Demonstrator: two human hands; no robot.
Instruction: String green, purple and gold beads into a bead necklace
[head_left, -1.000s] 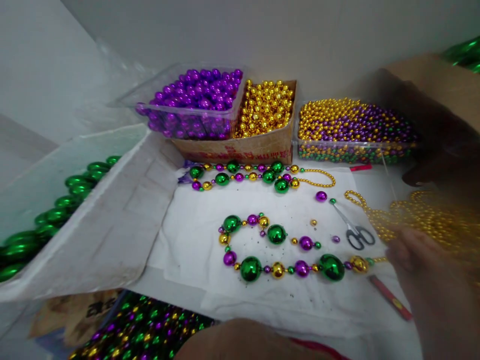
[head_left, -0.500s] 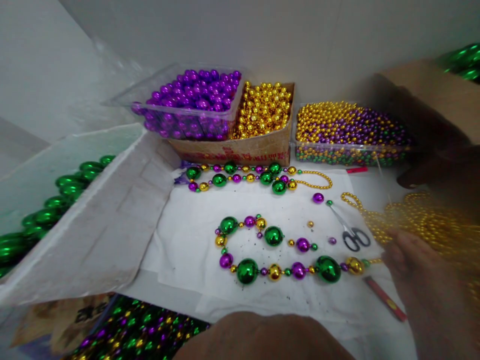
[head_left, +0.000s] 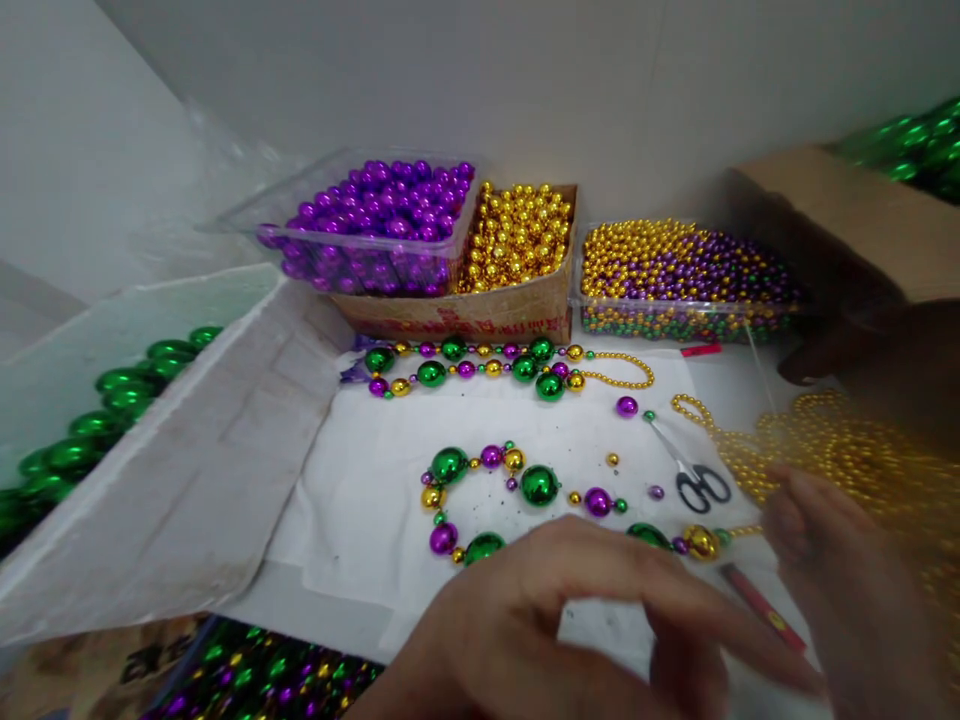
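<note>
A bead necklace [head_left: 443, 538] of green, purple and gold balls lies curled on the white cloth. Its right end runs as small gold beads to my right hand [head_left: 840, 560], whose fingers are closed at the strand; the hand is blurred. My left hand [head_left: 555, 610] reaches in from the bottom, over the necklace's lower row and hiding part of it. Its fingers are apart, with nothing seen between them. Scissors [head_left: 697, 480] lie near my right hand, and a red stick-like piece [head_left: 765, 608] rests between the hands. A loose purple ball [head_left: 627, 407] sits beyond the scissors.
Behind are a clear bin of purple balls [head_left: 390, 215], a carton of gold balls [head_left: 521, 235] and a tray of small mixed beads [head_left: 675, 265]. Another necklace [head_left: 465, 369] lies before them. A foam box [head_left: 195, 460] stands left; gold strands [head_left: 810, 430] pile right, beside a dark blurred shape.
My left hand has come up from the bottom edge and rightward over the necklace, its fingers now in view. My right hand stays by the strand's end. The view has shifted slightly.
</note>
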